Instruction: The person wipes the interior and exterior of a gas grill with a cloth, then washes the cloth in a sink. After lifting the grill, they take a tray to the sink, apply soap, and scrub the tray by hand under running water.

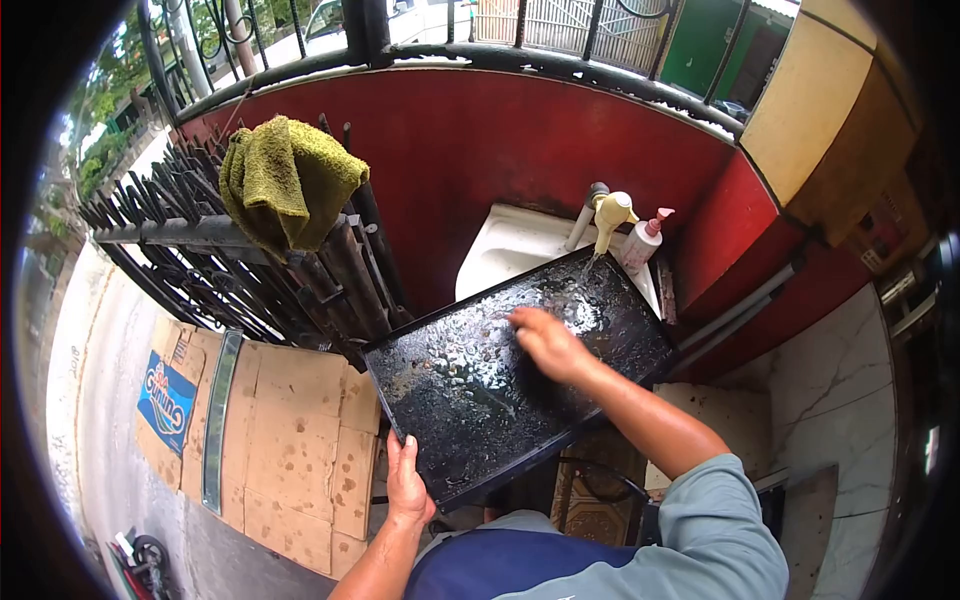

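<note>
tray (462, 420) mid-frame on my feed, left hand (406, 482) clamped on its 8 o'clock edge, right hand (552, 345) at its middle, grip I can't tell, tap (612, 212) running at 1 o'clock, towel (285, 180) at 10

The tray (480, 455) is black, mottled with whitish glare and pale specks. Just beyond the tray, the basin (490, 245) is white, the tap (613, 212) creamy yellow, and the bottle (636, 250) whitish with a pink pump (657, 221). Farther beyond the tray, the wall (440, 140) is deep red under black railings (480, 52). Left of the tray, the cloth (290, 180) is mustard-green; the cardboard (290, 430) is tan, blotched with brown spots, its blue label (165, 405) lettered in white. Right of the tray, white tiles (835, 365) carry grey veining. On the tray's near side, the sleeve (720, 515) is grey-blue.
</note>
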A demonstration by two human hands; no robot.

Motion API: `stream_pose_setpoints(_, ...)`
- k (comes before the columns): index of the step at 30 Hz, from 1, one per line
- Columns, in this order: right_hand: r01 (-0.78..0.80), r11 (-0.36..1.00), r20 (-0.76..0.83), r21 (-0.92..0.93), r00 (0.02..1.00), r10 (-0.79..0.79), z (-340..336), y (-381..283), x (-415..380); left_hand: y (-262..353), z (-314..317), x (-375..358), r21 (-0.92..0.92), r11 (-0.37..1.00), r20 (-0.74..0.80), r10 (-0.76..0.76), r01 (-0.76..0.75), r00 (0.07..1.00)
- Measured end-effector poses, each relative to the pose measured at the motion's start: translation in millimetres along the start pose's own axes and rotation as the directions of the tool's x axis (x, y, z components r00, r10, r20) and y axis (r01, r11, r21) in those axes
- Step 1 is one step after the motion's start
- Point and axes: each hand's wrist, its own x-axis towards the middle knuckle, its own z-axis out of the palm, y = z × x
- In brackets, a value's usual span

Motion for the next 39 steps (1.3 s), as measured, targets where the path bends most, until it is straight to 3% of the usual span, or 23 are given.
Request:
stream_pose_setpoints(2,0.084,0.971,0.311,-0.225,0.95,-0.01,25.3,-26.9,-29.2,-3.1,-3.5,1.0,0.024,1.0,0.006,0.01,-0.01,1.0)
stream_pose_setpoints(3,0.102,0.957,0.371,-0.272,0.929,0.007,30.6,-31.4,-37.3,-3.8,-5.1,2.5,0.05,0.998,0.014,0.024,-0.025,1.0)
stream_pose_setpoints(5,0.194,0.862,0.396,-0.468,0.918,0.008,17.5,-23.6,-40.0,-6.4,-6.3,2.9,0.061,0.997,-0.008,0.04,-0.039,0.999)
stream_pose_setpoints(7,0.105,0.754,0.303,-0.648,0.944,0.129,-8.0,5.6,-28.6,-6.8,-6.1,3.1,0.069,0.996,-0.035,0.057,-0.054,0.998)
stream_pose_setpoints(11,-0.226,0.719,-0.051,-0.657,0.965,0.256,-34.3,51.1,-9.5,-7.8,-2.0,3.7,0.065,0.997,-0.059,0.055,-0.051,0.997)
stream_pose_setpoints(13,-0.274,0.701,-0.099,-0.658,0.955,0.281,-12.2,38.6,-0.3,-8.6,-1.2,4.3,0.082,0.995,-0.075,0.063,-0.057,0.995)
stream_pose_setpoints(15,-0.168,0.708,-0.009,-0.686,0.975,0.223,21.8,13.2,2.5,-8.5,-1.8,4.8,0.077,0.995,-0.043,0.062,-0.059,0.997)
stream_pose_setpoints(19,0.157,0.821,0.262,-0.549,0.965,-0.01,62.3,-29.6,-16.7,-0.9,5.8,3.8,0.098,0.994,-0.023,0.043,-0.041,0.999)
stream_pose_setpoints(20,0.131,0.837,0.301,-0.532,0.953,0.042,51.9,-32.1,-13.6,-2.2,5.5,4.1,0.091,0.995,-0.022,0.049,-0.047,0.999)
stream_pose_setpoints(22,0.058,0.765,0.172,-0.642,0.983,0.069,30.6,-0.8,-6.2,-6.0,1.1,5.2,0.094,0.993,-0.022,0.075,-0.072,0.997)
stream_pose_setpoints(23,-0.057,0.745,0.075,-0.664,0.987,0.143,11.1,8.2,0.9,-9.8,-2.1,6.4,0.103,0.991,-0.026,0.093,-0.09,0.995)
stream_pose_setpoints(25,-0.253,0.768,-0.088,-0.589,0.964,0.25,-17.5,28.0,13.5,-12.8,-4.3,7.6,0.09,0.989,-0.014,0.115,-0.113,0.993)
stream_pose_setpoints(28,-0.236,0.749,-0.088,-0.619,0.969,0.232,8.4,18.0,23.1,-11.9,-1.9,8.4,0.081,0.989,-0.001,0.126,-0.126,0.992)
stream_pose_setpoints(31,0.069,0.825,0.05,-0.561,0.998,-0.05,73.8,-19.2,15.1,-12.9,-2.7,8.7,0.034,0.993,0.016,0.11,-0.111,0.994)
stream_pose_setpoints(35,0.328,0.842,0.281,-0.429,0.934,-0.22,97.6,-59.6,-7.3,-8.7,0.6,6.4,-0.039,0.997,0.004,0.064,-0.064,0.998)
stream_pose_setpoints(36,0.336,0.837,0.312,-0.431,0.926,-0.211,87.6,-52.9,-4.7,-9.6,-0.8,6.5,-0.038,0.997,0.005,0.064,-0.063,0.998)
stream_pose_setpoints(39,0.095,0.816,0.05,-0.57,0.995,-0.081,57.4,-22.0,17.6,-11.9,-1.1,7.8,-0.02,0.995,-0.006,0.096,-0.096,0.995)
